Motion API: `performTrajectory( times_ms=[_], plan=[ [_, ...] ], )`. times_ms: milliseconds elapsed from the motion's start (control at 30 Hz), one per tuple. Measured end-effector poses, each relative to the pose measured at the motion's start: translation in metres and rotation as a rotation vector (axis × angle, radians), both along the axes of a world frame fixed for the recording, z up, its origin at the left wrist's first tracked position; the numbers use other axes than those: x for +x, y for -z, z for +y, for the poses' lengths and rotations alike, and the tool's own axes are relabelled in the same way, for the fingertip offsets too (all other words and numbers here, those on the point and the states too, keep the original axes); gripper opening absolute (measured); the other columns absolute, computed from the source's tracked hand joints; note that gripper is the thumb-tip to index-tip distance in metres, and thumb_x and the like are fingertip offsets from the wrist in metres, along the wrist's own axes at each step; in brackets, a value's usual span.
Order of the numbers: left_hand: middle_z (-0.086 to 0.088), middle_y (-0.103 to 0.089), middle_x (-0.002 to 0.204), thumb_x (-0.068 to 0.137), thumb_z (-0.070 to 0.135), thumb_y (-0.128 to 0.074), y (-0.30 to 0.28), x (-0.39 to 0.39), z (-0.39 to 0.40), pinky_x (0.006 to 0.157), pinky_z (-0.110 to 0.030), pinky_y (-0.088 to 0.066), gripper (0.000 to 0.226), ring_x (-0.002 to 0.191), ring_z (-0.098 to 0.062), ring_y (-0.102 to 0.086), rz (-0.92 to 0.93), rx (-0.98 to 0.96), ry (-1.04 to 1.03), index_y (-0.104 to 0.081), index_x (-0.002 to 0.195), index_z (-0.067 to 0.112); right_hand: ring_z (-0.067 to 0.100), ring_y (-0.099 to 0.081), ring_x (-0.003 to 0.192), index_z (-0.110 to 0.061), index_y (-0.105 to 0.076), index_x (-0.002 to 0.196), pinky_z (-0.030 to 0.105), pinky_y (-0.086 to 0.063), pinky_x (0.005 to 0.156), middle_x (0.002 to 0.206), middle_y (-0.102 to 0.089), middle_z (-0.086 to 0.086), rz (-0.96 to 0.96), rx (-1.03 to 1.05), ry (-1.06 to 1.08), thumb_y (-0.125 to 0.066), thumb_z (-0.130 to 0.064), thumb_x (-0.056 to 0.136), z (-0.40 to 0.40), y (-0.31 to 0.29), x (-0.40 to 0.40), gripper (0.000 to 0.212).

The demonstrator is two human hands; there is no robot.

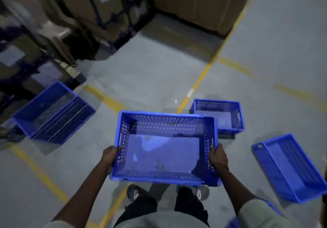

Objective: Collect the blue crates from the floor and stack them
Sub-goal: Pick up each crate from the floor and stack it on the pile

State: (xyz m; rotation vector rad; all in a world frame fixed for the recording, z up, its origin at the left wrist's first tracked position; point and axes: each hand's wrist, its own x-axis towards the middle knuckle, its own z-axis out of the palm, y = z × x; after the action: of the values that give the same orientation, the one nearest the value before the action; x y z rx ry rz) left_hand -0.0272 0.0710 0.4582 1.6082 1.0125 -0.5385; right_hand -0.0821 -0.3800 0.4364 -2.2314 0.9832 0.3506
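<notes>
I hold an empty blue perforated crate level in front of me, above my feet. My left hand grips its left wall and my right hand grips its right wall. A second blue crate stands upright on the floor just beyond, to the right. A third blue crate lies tipped on the floor at the right. At the left a fourth blue crate lies on its side near the shelving.
Stacked cardboard boxes on dark racking fill the left and back. A large brown carton stands at the back. Yellow lines cross the grey concrete floor. Another blue edge shows at the bottom right.
</notes>
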Motion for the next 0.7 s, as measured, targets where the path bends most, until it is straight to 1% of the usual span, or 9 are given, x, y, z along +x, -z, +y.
performTrajectory(
  times_ms=[133,233,300,367,467,533,600,633,700],
  plan=[
    [-0.028,-0.075,0.102,0.09,0.006,-0.07,-0.014,-0.025,0.088,0.078,-0.05,-0.061,0.024,0.082,-0.038,-0.07,-0.058,-0.098,-0.137,-0.071,0.112,-0.003,0.046,-0.061,0.099,-0.001,-0.051,0.107,0.047,-0.047,0.079,0.108,-0.062,0.03,-0.039,-0.013,-0.132,-0.048,-0.03,0.103,0.081,-0.02,0.037,0.029],
    [-0.03,-0.072,0.101,0.093,0.005,-0.067,-0.035,-0.046,0.138,0.073,-0.046,-0.06,0.018,0.078,-0.037,-0.068,-0.085,-0.128,-0.234,-0.07,0.108,-0.006,0.046,-0.06,0.099,0.003,-0.051,0.109,0.045,-0.045,0.078,0.108,-0.061,0.032,-0.078,0.006,-0.21,-0.049,-0.023,0.103,0.139,-0.035,0.058,0.026],
    [-0.033,-0.073,0.102,0.094,0.007,-0.069,-0.039,-0.057,0.17,0.071,-0.046,-0.059,0.022,0.075,-0.036,-0.068,-0.087,-0.149,-0.31,-0.069,0.109,-0.009,0.047,-0.061,0.1,0.005,-0.052,0.111,0.044,-0.045,0.077,0.109,-0.061,0.032,-0.111,0.015,-0.256,-0.049,-0.021,0.103,0.176,-0.045,0.072,0.027],
    [-0.036,-0.072,0.107,0.095,0.01,-0.069,-0.044,-0.066,0.202,0.073,-0.048,-0.059,0.028,0.077,-0.037,-0.068,-0.102,-0.17,-0.363,-0.068,0.113,-0.012,0.047,-0.062,0.1,0.003,-0.052,0.105,0.042,-0.042,0.074,0.108,-0.062,0.033,-0.125,0.016,-0.306,-0.05,-0.021,0.103,0.213,-0.055,0.089,0.024],
    [-0.03,-0.074,0.102,0.099,0.012,-0.066,-0.045,-0.078,0.24,0.074,-0.047,-0.06,0.022,0.076,-0.037,-0.069,-0.125,-0.171,-0.429,-0.071,0.108,-0.007,0.046,-0.063,0.096,-0.003,-0.048,0.098,0.04,-0.039,0.07,0.103,-0.062,0.033,-0.122,0.002,-0.402,-0.05,-0.023,0.103,0.263,-0.063,0.113,0.02],
    [-0.026,-0.076,0.099,0.101,0.018,-0.064,-0.044,-0.084,0.263,0.078,-0.054,-0.061,0.025,0.082,-0.042,-0.073,-0.136,-0.151,-0.473,-0.072,0.107,-0.005,0.046,-0.063,0.096,-0.008,-0.045,0.095,0.04,-0.039,0.069,0.102,-0.063,0.031,-0.119,-0.01,-0.458,-0.05,-0.025,0.102,0.292,-0.063,0.129,0.019],
    [-0.028,-0.076,0.104,0.103,0.027,-0.064,-0.039,-0.088,0.286,0.086,-0.064,-0.06,0.035,0.095,-0.049,-0.073,-0.139,-0.136,-0.501,-0.072,0.112,-0.006,0.046,-0.063,0.097,-0.01,-0.044,0.095,0.039,-0.037,0.068,0.103,-0.063,0.03,-0.114,-0.009,-0.509,-0.05,-0.026,0.102,0.321,-0.061,0.146,0.019],
    [-0.028,-0.076,0.106,0.102,0.031,-0.064,-0.037,-0.089,0.298,0.086,-0.066,-0.059,0.039,0.098,-0.05,-0.073,-0.141,-0.141,-0.517,-0.072,0.113,-0.006,0.046,-0.063,0.097,-0.01,-0.045,0.095,0.038,-0.036,0.068,0.103,-0.064,0.03,-0.11,-0.01,-0.53,-0.051,-0.026,0.102,0.335,-0.059,0.156,0.018],
    [-0.026,-0.077,0.104,0.102,0.036,-0.065,-0.03,-0.084,0.321,0.086,-0.066,-0.059,0.042,0.097,-0.049,-0.073,-0.14,-0.152,-0.539,-0.073,0.111,-0.004,0.047,-0.062,0.097,-0.008,-0.048,0.096,0.04,-0.038,0.069,0.103,-0.064,0.029,-0.111,-0.007,-0.561,-0.051,-0.026,0.101,0.363,-0.055,0.178,0.018]
  ],
)
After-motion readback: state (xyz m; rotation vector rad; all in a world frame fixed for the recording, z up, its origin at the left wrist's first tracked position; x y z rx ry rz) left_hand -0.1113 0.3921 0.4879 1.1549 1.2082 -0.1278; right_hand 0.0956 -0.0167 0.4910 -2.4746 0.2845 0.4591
